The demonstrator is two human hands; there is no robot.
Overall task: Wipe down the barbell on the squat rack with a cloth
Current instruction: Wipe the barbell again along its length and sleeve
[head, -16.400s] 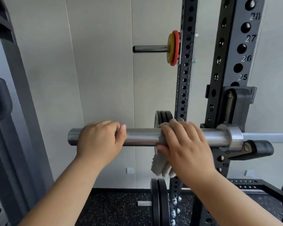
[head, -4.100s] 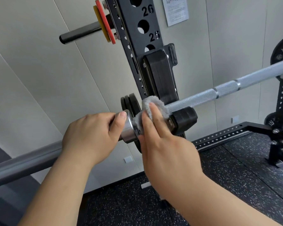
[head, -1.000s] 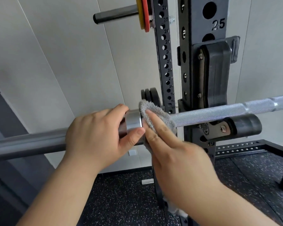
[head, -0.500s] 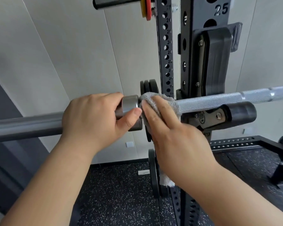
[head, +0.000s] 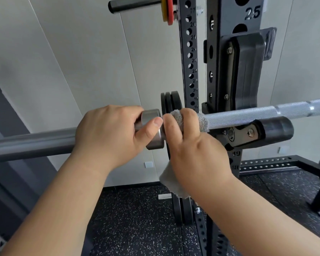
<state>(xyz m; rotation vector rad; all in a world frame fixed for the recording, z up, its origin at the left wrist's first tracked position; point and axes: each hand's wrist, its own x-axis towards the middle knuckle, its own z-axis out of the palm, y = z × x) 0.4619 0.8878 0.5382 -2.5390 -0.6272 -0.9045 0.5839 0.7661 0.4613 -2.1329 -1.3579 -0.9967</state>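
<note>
The steel barbell (head: 248, 115) lies across the black squat rack (head: 242, 58), resting on the J-hook (head: 262, 132). Its smooth sleeve (head: 30, 143) runs off to the left. My left hand (head: 111, 133) grips the sleeve right at the collar (head: 151, 130), thumb on the collar's face. My right hand (head: 194, 152) wraps a grey cloth (head: 201, 122) around the knurled shaft just right of the collar. The cloth's loose end (head: 172, 183) hangs below my palm. The shaft under the cloth is hidden.
Black weight plates (head: 171, 102) hang on a peg behind the collar, with more plates (head: 181, 211) lower down. A storage peg (head: 135, 4) with a yellow and red plate (head: 167, 10) juts out at the top. The black speckled floor (head: 137, 222) lies below. A wall stands close behind.
My right hand has closed around the shaft with the cloth, fingers now curled over the top. The left hand keeps its grip at the collar. The view shifted slightly.
</note>
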